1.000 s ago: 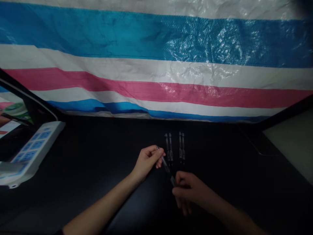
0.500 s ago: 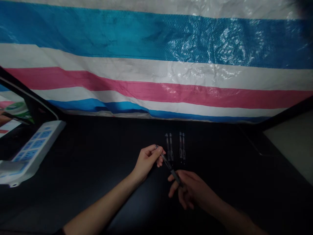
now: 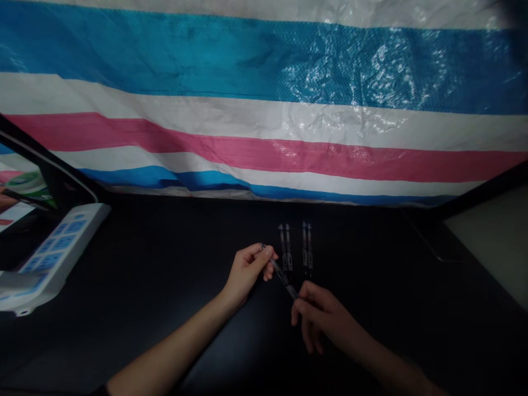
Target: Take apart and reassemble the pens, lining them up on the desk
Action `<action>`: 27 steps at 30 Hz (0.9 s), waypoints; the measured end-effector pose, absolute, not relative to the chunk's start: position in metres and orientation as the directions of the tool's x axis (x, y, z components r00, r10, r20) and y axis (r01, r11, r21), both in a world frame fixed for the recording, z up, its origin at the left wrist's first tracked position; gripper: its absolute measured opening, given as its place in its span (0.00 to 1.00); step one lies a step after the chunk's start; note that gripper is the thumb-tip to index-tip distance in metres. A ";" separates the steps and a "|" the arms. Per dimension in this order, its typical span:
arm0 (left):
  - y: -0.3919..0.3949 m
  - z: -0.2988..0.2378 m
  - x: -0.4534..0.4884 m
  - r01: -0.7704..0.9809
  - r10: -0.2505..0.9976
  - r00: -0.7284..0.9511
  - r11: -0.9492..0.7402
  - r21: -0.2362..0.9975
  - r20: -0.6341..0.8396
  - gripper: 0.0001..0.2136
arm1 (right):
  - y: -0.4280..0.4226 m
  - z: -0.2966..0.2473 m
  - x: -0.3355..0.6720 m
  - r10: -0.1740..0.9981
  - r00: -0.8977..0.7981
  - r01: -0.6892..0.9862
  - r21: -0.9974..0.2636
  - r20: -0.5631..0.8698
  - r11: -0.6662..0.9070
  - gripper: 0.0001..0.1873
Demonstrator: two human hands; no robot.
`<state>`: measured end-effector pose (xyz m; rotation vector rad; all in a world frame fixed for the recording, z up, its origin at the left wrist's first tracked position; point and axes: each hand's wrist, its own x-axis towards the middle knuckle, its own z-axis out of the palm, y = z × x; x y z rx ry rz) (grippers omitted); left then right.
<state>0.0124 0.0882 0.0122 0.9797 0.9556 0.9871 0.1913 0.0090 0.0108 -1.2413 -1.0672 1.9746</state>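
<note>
A dark, slim pen (image 3: 281, 273) slants between my two hands above the black tabletop. My left hand (image 3: 248, 269) pinches its upper end between thumb and fingers. At the lower end, my right hand (image 3: 319, 314) grips the pen between thumb and forefinger, its other fingers loosely curled. Just beyond the hands lie two pairs of similar pens, a left pair (image 3: 285, 247) and a right pair (image 3: 307, 246), side by side and pointing away from me. The fingers hide both ends of the held pen in part.
On the left stands a white power strip (image 3: 58, 253) with blue socket faces and something plugged in at its near end. A striped plastic sheet (image 3: 264, 121) hangs behind the black table (image 3: 165, 242). A green-and-white container (image 3: 31, 184) shows at far left.
My right thumb and forefinger have closed round the lower end of the pen; before, the fingers were more spread there. My left hand has hardly moved.
</note>
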 end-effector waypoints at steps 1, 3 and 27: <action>0.088 0.012 0.012 -0.216 0.949 0.256 0.241 0.946 -0.183 0.20 | 0.009 0.011 0.191 0.783 -0.423 -0.057 -0.849 -0.457 -0.526 0.23; 0.089 0.013 0.013 -0.218 0.951 0.249 0.238 0.946 -0.182 0.20 | 0.009 0.011 0.191 0.775 -0.435 -0.071 -0.840 -0.459 -0.537 0.24; 0.086 0.010 0.011 -0.209 0.961 0.207 0.226 0.951 -0.183 0.18 | 0.004 0.019 0.191 0.909 -0.249 0.290 -0.921 -0.334 -0.259 0.16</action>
